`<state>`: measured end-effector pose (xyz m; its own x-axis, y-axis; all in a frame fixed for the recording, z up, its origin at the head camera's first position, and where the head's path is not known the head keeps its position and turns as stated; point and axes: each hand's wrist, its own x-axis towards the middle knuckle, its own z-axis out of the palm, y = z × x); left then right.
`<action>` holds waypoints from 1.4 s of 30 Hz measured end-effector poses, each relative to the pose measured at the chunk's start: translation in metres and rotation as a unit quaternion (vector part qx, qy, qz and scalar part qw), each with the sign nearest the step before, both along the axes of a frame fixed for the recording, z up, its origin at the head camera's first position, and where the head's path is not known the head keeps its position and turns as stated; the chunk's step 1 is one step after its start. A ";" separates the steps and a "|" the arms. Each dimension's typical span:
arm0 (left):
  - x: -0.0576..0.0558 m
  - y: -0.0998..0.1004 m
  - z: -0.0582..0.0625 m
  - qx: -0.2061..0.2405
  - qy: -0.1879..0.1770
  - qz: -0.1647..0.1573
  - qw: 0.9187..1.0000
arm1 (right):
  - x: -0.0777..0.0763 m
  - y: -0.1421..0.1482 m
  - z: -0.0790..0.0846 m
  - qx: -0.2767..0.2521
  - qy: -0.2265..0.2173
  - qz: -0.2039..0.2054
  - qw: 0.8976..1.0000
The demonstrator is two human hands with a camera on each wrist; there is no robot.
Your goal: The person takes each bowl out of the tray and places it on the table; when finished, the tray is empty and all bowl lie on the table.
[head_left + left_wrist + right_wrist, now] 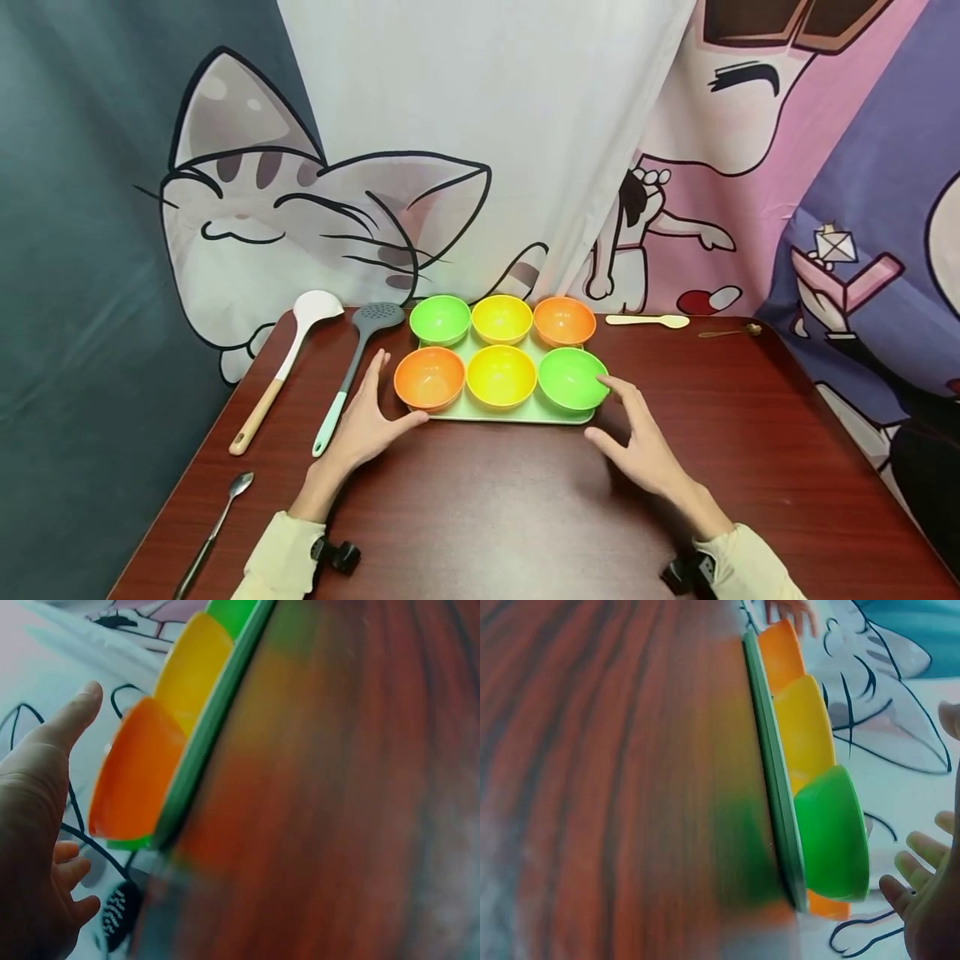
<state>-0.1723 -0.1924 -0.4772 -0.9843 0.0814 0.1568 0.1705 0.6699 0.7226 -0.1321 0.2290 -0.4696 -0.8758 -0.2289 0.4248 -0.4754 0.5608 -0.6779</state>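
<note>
A pale green tray (517,413) carries several small bowls in two rows. In its front row stand an orange bowl (430,379), a yellow bowl (501,377) and a green bowl (573,380). Behind them are another green bowl (440,320), yellow bowl (502,320) and orange bowl (564,322). My left hand (369,427) is beside the tray's left end, fingers spread, thumb near the front orange bowl. By the right end, my right hand (639,440) has its fingers apart, fingertips right at the front green bowl's rim. Neither hand grips anything.
Left of the tray lie a white ladle (300,342) with a wooden handle and a grey slotted turner (365,337). Nearer lies a metal spoon (225,512). At the back right are a cream spoon (647,321) and a small gold spoon (731,332). A printed curtain (480,100) hangs behind.
</note>
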 end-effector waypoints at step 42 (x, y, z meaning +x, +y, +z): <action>-0.026 -0.008 -0.039 -0.040 0.030 -0.067 0.997 | -0.069 -0.022 -0.030 -0.320 -0.116 -0.203 0.918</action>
<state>-0.1985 -0.2008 -0.5165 -0.9530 0.2255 0.2024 0.3030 0.6937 0.6535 -0.2010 0.2067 -0.5001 -0.9181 0.3672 0.1492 -0.1159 0.1112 -0.9870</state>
